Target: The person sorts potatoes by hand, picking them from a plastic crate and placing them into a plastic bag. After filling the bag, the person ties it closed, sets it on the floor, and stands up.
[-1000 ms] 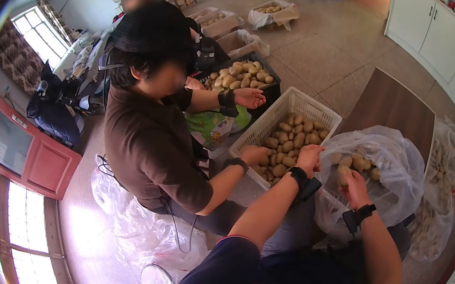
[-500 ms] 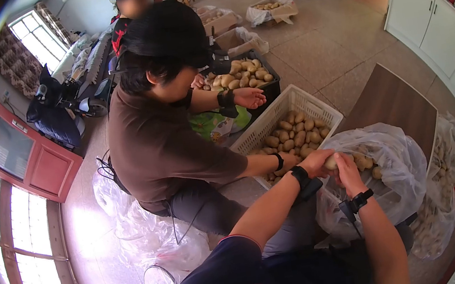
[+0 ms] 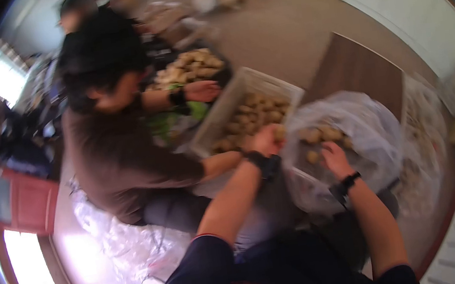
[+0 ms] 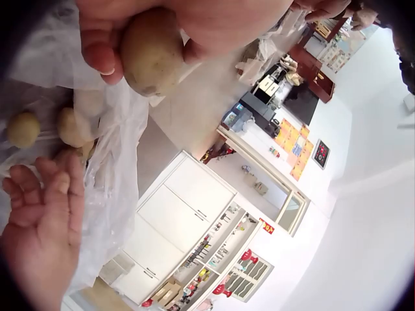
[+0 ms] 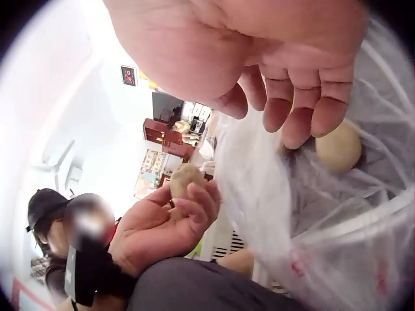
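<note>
My left hand (image 3: 268,140) grips a potato (image 4: 154,55) between thumb and fingers, beside the near side of the white plastic crate (image 3: 297,92). That same hand and its potato also show in the right wrist view, away from the bag. With loosely bent fingers, my right hand (image 3: 337,161) hovers over the mouth of a clear plastic bag (image 3: 372,113); its palm and fingers hold nothing in the right wrist view. Inside the bag lie several potatoes (image 5: 339,149), one just past my right fingertips.
Another person (image 3: 115,128) sits at my left, one arm reaching to the white crate of potatoes. Behind it stands a dark crate heaped with potatoes (image 3: 190,66). A brown board (image 3: 337,71) stands beyond the bag, with another plastic bag (image 3: 422,143) to its right.
The potato has passed from my right hand, through both hands, into my left, which has drawn left. My right hand has moved back over the bag. The head view has turned and blurred.
</note>
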`<state>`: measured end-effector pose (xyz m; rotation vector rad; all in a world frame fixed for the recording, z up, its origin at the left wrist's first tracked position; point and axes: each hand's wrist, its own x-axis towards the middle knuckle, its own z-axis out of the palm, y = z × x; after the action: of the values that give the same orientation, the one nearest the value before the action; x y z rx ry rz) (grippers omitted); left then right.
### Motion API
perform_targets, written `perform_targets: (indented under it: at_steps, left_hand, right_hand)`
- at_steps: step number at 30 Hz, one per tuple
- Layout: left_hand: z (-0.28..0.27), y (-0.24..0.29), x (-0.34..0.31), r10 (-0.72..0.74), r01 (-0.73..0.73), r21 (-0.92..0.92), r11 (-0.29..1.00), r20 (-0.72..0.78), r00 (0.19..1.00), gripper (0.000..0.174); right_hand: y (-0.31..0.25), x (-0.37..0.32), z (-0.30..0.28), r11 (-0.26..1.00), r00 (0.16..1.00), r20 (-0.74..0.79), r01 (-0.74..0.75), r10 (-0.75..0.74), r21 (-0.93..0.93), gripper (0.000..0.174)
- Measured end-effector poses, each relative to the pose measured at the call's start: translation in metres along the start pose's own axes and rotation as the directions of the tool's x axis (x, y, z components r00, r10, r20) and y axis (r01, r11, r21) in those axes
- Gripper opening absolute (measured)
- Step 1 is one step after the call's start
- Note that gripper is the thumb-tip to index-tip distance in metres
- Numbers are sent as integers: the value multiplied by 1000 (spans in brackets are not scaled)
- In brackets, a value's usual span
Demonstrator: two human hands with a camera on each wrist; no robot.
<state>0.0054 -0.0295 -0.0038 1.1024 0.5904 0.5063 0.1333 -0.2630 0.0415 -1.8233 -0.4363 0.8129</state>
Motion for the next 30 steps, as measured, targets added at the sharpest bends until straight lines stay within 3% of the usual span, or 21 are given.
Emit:
perform_targets:
  at_steps: [1, 3, 5, 7, 8, 11, 13, 17, 21, 24, 30]
  left_hand:
    - [14, 37, -11, -418, 363, -421, 831, -41, 908, 18]
    - [0, 15, 0, -319, 312, -386, 868, 49, 947, 22]
    - [7, 33, -6, -455, 403, -380, 833, -53, 889, 24]
    - [17, 49, -15, -494, 432, -367, 824, -90, 865, 25]
    - [18, 52, -15, -511, 435, -361, 825, -149, 847, 27]
    - [14, 51, -12, -521, 445, -366, 817, -137, 842, 28]
    - [13, 48, -10, -515, 443, -349, 826, -148, 844, 28]
    - [10, 47, -7, -531, 452, -356, 818, -163, 832, 25]
    - [4, 39, -2, -528, 422, -400, 814, -205, 824, 22]
    - [-7, 31, 2, -568, 421, -514, 747, -164, 807, 25]
    - [-34, 6, 15, -566, 382, -497, 779, -295, 770, 23]
  right_hand:
    - [13, 3, -12, 999, 999, -32, 1, -2, -48, 32]
    - [32, 7, -35, 989, 995, -90, 31, -44, -144, 32]
    - [52, 15, -60, 980, 988, -137, 42, -70, -194, 33]
    - [63, 28, -73, 903, 952, -219, 109, -215, -417, 32]
    - [47, 23, -79, 904, 951, -226, 103, -212, -414, 32]
    - [27, 22, -96, 864, 950, -239, 55, -199, -500, 33]
    - [27, 30, -105, 810, 876, -335, 101, -348, -578, 33]
    - [20, 34, -117, 787, 927, -307, -20, -217, -617, 35]
    - [27, 37, -108, 713, 949, -204, 32, -242, -701, 39]
    - [32, 33, -97, 655, 953, -69, 149, -294, -741, 40]
    - [28, 22, -81, 579, 947, -75, 127, -312, -805, 41]
